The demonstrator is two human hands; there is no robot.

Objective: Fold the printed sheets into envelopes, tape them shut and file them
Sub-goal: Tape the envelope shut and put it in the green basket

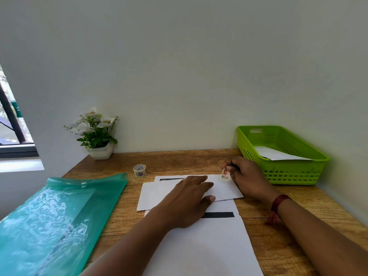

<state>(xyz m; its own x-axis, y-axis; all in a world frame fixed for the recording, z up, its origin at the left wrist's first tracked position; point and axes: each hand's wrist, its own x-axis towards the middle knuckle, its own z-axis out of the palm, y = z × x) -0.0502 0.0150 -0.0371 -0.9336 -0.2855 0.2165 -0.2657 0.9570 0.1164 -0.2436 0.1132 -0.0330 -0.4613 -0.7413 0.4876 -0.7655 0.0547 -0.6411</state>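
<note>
Printed sheets [207, 248]: a stack of plain white paper nearest the viewer, at 6 o'clock on the table [264, 242], with edges slightly fanned. One solid black bar [219, 215] is printed across its far end.
Folded envelope [224, 188]: lies on the far end of the stack, at 12 o'clock from it. It is white and blank on the upper face, a wide flat rectangle turned slightly anticlockwise. A sheet with a dark printed strip [171, 179] peeks out at its far edge.
Left hand [187, 200]: palm down on the envelope with the fingers straight and together, pointing toward 1 o'clock. It presses flat and grasps nothing.
Right hand [246, 176]: at the envelope's 2 o'clock corner, with the fingers curled. Thumb and fingertip pinch a tape strip.
Tape strip [225, 174]: a short pale piece with a small red picture and handwriting-style lettering. Its lower end is over the envelope's far right edge, and whether it is stuck down cannot be told.
Tape roll [139, 170]: a patterned roll standing on the wood at 10 o'clock from the envelope, apart from it.
Basket [288, 174]: lime-green and perforated, at 2 o'clock against the wall. A folded white sheet [278, 154] lies inside.
Folder [59, 216]: translucent teal plastic with a snap flap, at 8 o'clock.
Flower pot [100, 151]: a white pot of white blossoms at 11 o'clock.
Wrist thread [278, 204]: a red thread on the right wrist.
</note>
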